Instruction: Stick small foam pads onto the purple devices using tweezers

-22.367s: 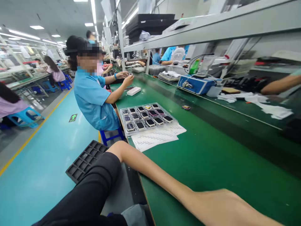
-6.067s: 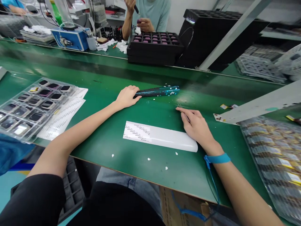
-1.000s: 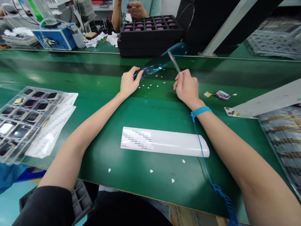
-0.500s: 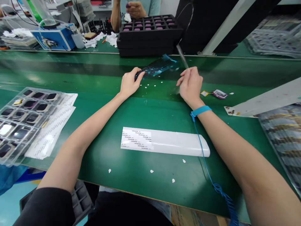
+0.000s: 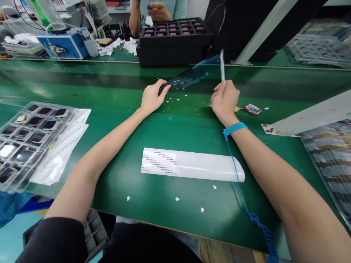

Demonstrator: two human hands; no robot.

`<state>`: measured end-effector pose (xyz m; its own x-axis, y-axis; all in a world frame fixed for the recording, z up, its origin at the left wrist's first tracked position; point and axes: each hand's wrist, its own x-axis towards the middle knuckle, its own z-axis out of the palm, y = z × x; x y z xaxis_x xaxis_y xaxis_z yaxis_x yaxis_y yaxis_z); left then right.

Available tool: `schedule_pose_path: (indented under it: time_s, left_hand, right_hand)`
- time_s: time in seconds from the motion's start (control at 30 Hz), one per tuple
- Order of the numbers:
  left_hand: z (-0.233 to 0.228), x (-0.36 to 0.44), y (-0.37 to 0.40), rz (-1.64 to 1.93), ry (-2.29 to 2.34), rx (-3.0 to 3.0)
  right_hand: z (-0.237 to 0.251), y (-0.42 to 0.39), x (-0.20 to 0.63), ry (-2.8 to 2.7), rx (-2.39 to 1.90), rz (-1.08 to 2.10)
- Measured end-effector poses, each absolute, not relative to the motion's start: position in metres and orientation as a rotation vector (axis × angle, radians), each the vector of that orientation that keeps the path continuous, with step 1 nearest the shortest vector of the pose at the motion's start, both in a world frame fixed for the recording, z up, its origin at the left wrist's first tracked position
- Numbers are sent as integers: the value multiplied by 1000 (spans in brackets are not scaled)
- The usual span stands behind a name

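My left hand [image 5: 154,96] is closed around the near end of a glossy, translucent blue film sheet [image 5: 189,77], which stretches up and to the right. My right hand [image 5: 225,101] grips slim silver tweezers [image 5: 222,65]; their rear end points up, and the tips are blurred below the fingers. The film's far end lies close to the tweezers' upper part; I cannot tell whether they touch. A blue wrist strap [image 5: 234,129] with a coiled cord circles my right wrist. Below both hands, a white printed backing strip [image 5: 192,165] lies on the green bench.
At left, a clear tray [image 5: 35,133] of watch-like parts overlaps printed sheets [image 5: 64,157]. A small purple-framed device [image 5: 252,109] sits beyond my right wrist. Black stacked trays [image 5: 175,44] and a blue machine [image 5: 63,44] stand behind the ledge, near another person's hands [image 5: 159,11].
My right hand has shifted slightly right, and the tweezers have swung more upright. The blue film now extends farther right and looks more stretched out. My left hand has barely moved.
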<state>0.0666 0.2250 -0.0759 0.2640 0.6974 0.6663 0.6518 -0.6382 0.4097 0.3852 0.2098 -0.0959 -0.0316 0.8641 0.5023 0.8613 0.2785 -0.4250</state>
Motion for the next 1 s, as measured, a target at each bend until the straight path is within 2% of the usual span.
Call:
schedule_pose_path:
  time_s: [0.13,0.37,0.77,1.0]
  left_hand:
    - [-74,68,222,1259,1363,2486]
    - [-71,71,218,1038,1452,2545]
    - [-71,72,218,1030,1496,2568]
    - [-73,71,219,1140,1448,2566]
  right_hand:
    - [-90,203,376,-1628,-1629,-70]
    - [-82,196,368,-1563,-1771,-79]
    - [-66,183,352,-1570,-1956,-103]
    - [-54,171,341,-1598,-2011,-144]
